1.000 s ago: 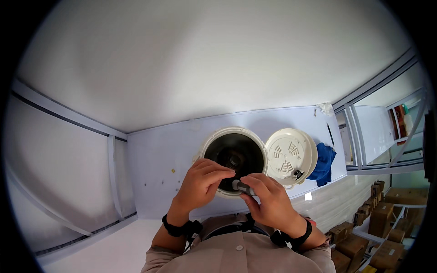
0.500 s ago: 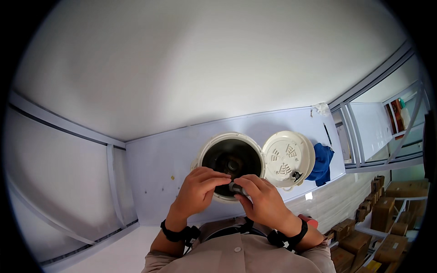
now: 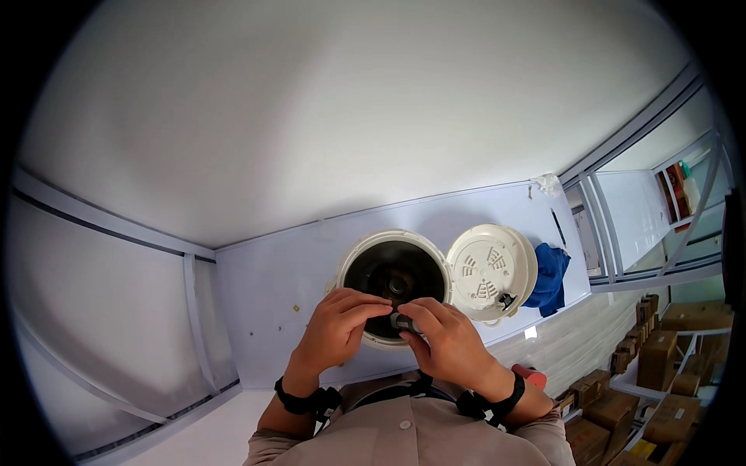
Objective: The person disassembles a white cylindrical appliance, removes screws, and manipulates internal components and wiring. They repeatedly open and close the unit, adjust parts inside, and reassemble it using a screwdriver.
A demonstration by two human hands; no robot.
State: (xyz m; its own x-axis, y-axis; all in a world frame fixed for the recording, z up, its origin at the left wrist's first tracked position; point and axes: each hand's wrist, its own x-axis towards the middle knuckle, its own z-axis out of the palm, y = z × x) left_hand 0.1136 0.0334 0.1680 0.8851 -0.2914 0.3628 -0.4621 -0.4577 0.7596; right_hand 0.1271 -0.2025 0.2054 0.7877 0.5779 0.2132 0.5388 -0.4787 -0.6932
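Over the near rim of a round white appliance body (image 3: 351,255), which resembles a rice cooker without its inner pot, both my hands are close together. Its dark inside holds a round metal piece (image 3: 396,284) at the centre. My right hand (image 3: 451,342) grips a short grey cylindrical piece (image 3: 406,323) between thumb and fingers; its kind does not show. The fingers of my left hand (image 3: 334,330) are pinched by the cylinder's far end, and what they hold, if anything, is too small to name. Beside the body lies a round white lid (image 3: 480,260) with moulded ribs.
A small black part (image 3: 507,300) is on the lid. Blue cloth (image 3: 550,279) lies right of it, with a thin dark tool (image 3: 559,227) and a clear plastic bag (image 3: 549,185) beyond. Small bits dot the white table (image 3: 268,272) at left. Cardboard boxes (image 3: 606,419) stand at lower right.
The view has shifted very slightly. Both hands keep nearly the same pose at the near rim, with the grey piece still in the right hand.
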